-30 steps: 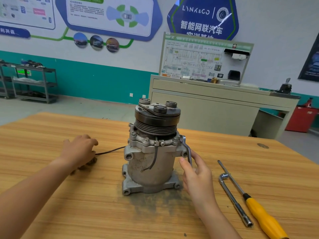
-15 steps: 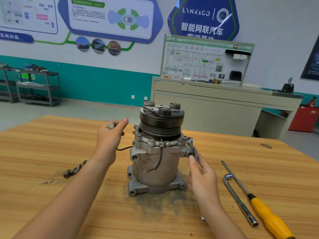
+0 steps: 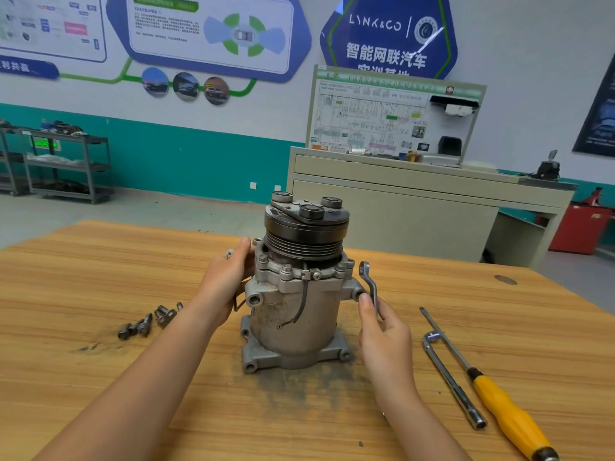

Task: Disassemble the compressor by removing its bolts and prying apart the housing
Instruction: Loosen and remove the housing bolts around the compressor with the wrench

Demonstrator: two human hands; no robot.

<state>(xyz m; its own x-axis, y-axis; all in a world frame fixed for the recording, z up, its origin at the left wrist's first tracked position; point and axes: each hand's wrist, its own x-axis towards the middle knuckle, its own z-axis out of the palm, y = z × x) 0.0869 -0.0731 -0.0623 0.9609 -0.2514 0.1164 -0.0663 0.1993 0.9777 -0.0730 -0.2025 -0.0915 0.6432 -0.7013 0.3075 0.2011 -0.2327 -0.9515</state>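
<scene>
Beside the compressor (image 3: 296, 294) lie bolts (image 3: 146, 322), socket wrench (image 3: 452, 380) and screwdriver (image 3: 499, 404).

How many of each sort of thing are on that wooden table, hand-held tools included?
Compressor: 1
Wrench, held in the right hand: 1
L-shaped socket wrench: 1
Yellow-handled screwdriver: 1
Loose bolts: a small pile, about 5; the exact number is hard to tell
Total: about 9
</scene>
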